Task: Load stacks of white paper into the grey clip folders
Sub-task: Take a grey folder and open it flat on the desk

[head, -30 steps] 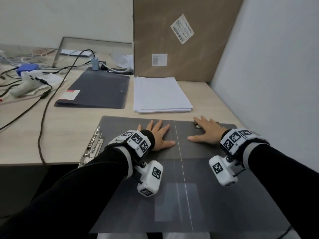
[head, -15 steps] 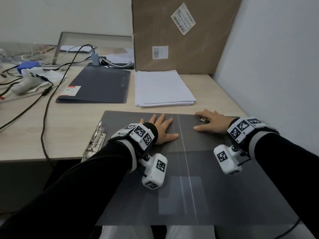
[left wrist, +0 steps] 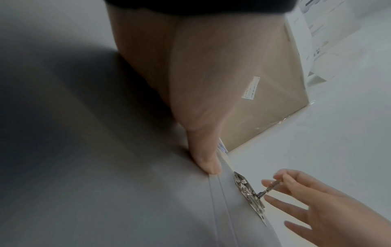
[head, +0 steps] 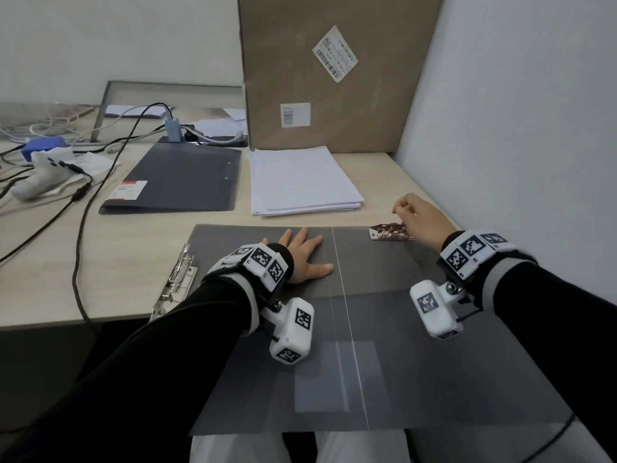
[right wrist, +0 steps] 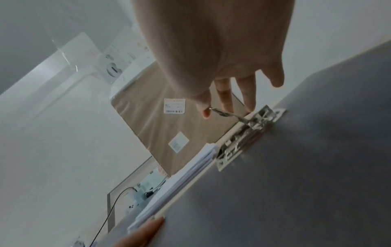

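At the open grey folder [head: 384,312], her flat left hand [head: 302,259] steadies it; the right hand [head: 422,217] pinches the clip lever [right wrist: 224,113], seemingly raised. Next: paper stack [head: 300,182] under.

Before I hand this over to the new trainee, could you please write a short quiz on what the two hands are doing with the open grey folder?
1. True or false: the left hand rests flat on the open grey folder.
2. What does the right hand pinch? A) a sheet of paper B) the lever of the metal clip C) a cable
3. Fill in: the stack of white paper lies on the desk, in front of the ____ box.

Key: 1 true; 2 B; 3 cardboard.
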Tool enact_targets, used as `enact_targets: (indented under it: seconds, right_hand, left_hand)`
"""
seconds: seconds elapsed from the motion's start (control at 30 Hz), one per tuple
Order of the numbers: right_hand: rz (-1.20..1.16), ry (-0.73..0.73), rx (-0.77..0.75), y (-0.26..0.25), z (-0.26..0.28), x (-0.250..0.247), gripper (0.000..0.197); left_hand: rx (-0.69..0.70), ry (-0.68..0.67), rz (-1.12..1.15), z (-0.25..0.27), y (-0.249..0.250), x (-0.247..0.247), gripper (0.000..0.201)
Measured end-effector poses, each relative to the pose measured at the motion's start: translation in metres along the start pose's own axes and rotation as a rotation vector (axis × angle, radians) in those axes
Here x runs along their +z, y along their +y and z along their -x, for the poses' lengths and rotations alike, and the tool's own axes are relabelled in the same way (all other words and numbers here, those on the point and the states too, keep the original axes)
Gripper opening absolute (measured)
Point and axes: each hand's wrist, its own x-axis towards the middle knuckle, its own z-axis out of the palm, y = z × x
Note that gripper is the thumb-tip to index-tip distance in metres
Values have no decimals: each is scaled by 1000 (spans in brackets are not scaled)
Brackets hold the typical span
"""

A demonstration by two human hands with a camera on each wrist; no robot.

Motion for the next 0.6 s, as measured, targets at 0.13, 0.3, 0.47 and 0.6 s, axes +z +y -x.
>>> enact_targets:
  seconds: [0.13,0.3,0.47,0.6]
  right_hand:
    - [140,116,73,13,-9,-23,29]
    - [408,-83,206,43,-4,-33,40]
    - [420,-350,255,58,12,-29,70]
    - [390,-332,260,54,17,-25,79]
  left_hand:
    - [3,1,-9,0,0,0,78]
    - [5,3,-1,-2,-1,1,79]
    - [5,3,1,-3,-2,1,78]
    - [2,-6,12,-3,-2,-1,79]
